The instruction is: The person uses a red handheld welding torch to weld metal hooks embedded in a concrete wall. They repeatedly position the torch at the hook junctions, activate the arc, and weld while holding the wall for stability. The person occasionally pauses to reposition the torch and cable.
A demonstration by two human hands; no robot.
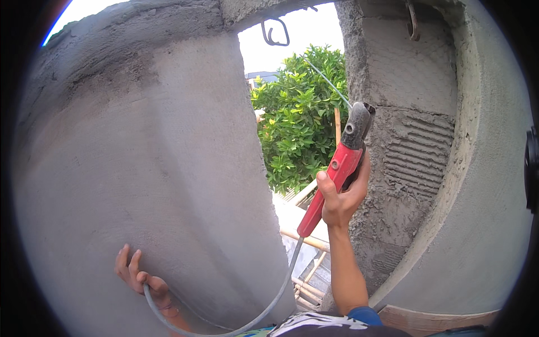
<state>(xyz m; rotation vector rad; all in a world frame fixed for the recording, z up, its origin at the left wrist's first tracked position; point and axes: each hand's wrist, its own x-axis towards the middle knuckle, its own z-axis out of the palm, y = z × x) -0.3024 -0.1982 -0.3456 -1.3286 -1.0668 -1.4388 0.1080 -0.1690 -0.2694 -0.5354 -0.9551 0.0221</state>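
Observation:
Raised in front of the wall opening, a red-handled welding electrode holder (337,168) sits in my right hand (343,194), fingers wrapped round its grip. From its dark, worn jaws a thin welding rod (327,80) points up and to the left across the gap. A grey cable (283,292) leaves the bottom of the handle, sags along the lower edge and rises to my left hand (137,275). That hand grips the cable by the thumb, low in front of the grey wall, its other fingers half curled upward.
A plastered wall (185,157) fills the left; a bare block column with ridged mortar (418,154) borders the opening's right side. Bent steel bars (275,32) hang overhead, with a rusty hook (413,25) further right. Beyond lie a leafy tree (297,118) and bamboo poles (309,289).

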